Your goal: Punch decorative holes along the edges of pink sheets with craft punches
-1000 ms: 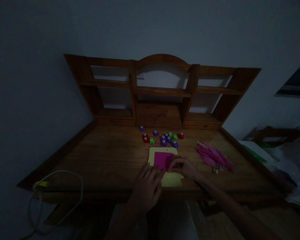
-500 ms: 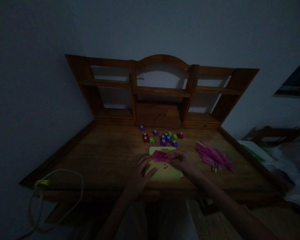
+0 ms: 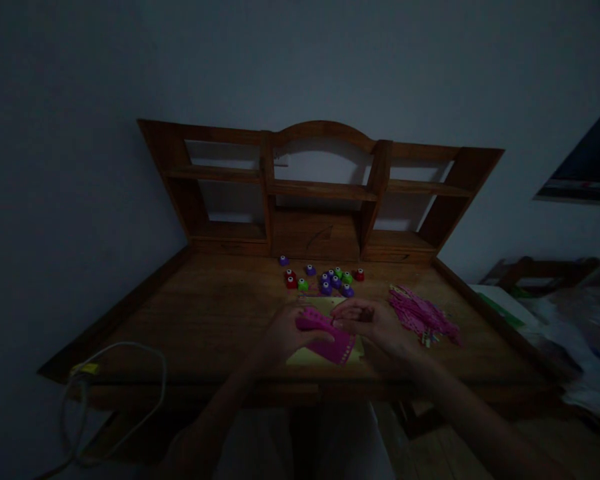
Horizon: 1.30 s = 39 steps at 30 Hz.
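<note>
Magenta paper [image 3: 337, 348], 1 sheet: thin, bowed into a loose curve, with 1 row of small holes along the right-hand end; possible further marks along the far edge, too dim to confirm. Located between both hands, over a pale yellow sheet [image 3: 300, 358] near the front of the wooden desk [image 3: 205, 313].

Handling, by judgement: very light, limp, quick to crease, low in slip; weakest along the perforated end, likely to tear there under a hard pull. Best taken flat between thumb and fingers on the solid middle, clear of the holes.

Left hand [image 3: 285, 332]: closed on the paper, thumb laid across the top, fingers behind. Right hand [image 3: 375, 325]: half curled, thumb and fingertips close together at the far edge; cannot tell whether pinching it.

Beyond the yellow sheet: 13 small domed pieces with white tops, comprising 7 purple pieces [image 3: 347, 291], 3 red pieces [image 3: 360, 275] and 3 green pieces [image 3: 303, 286]. Right of the hands: 1 heap of magenta strips [image 3: 420, 312]. At the rear: 1 wooden shelf unit [image 3: 320, 192].
</note>
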Tool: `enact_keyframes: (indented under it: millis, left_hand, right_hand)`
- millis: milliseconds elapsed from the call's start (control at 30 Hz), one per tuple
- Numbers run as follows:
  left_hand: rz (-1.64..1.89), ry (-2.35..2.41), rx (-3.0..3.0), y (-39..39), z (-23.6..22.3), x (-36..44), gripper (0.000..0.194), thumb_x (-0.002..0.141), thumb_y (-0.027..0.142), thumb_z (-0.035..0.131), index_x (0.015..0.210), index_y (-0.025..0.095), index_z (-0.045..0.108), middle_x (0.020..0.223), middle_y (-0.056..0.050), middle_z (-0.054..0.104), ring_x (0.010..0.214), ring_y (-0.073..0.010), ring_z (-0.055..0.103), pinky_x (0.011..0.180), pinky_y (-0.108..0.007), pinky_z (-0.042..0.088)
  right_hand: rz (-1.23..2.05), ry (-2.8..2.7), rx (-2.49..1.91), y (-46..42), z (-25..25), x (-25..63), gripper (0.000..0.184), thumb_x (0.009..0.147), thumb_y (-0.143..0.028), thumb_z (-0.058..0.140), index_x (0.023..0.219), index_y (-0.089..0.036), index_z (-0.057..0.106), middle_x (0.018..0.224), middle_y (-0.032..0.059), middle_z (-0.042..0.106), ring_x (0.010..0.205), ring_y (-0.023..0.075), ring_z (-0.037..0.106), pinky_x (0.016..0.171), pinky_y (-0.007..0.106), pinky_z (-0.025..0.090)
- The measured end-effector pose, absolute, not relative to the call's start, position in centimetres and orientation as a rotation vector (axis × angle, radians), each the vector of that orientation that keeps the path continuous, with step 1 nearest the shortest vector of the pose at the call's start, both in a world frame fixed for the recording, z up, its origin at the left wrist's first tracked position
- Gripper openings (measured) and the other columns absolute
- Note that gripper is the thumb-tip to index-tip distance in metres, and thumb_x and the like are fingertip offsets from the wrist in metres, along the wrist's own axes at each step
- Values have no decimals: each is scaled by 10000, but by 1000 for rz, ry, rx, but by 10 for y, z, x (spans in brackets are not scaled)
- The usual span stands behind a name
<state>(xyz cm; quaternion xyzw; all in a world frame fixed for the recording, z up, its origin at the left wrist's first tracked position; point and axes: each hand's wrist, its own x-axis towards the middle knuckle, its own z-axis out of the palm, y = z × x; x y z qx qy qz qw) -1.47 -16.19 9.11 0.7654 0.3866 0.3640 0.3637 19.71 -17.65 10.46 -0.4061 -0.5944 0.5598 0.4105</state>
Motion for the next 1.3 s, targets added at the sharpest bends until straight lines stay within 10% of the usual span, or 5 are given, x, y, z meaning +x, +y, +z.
enact_keyframes:
  millis: [333,1300]
  left_hand:
    - [764,859,2022,-162,97,-18,147,752,343,736,787,200,739,825,2,730,794,-168,647,738,-256,498]
    - [1068,965,2238,-168,90,-14,74,780,274,712,775,202,734,848,-40,698,949,-214,606,889,-352,468]
  right_hand:
    - [1153,-2111,-1047,-177,126,207,205,856,-377,633,863,-186,709,803,22,681,750,163,601,694,270,467]
    - [778,-2063,-1131,-190,113,190,152,871,-208,553,782,-190,675,746,5,673,706,162,596,657,253,422]
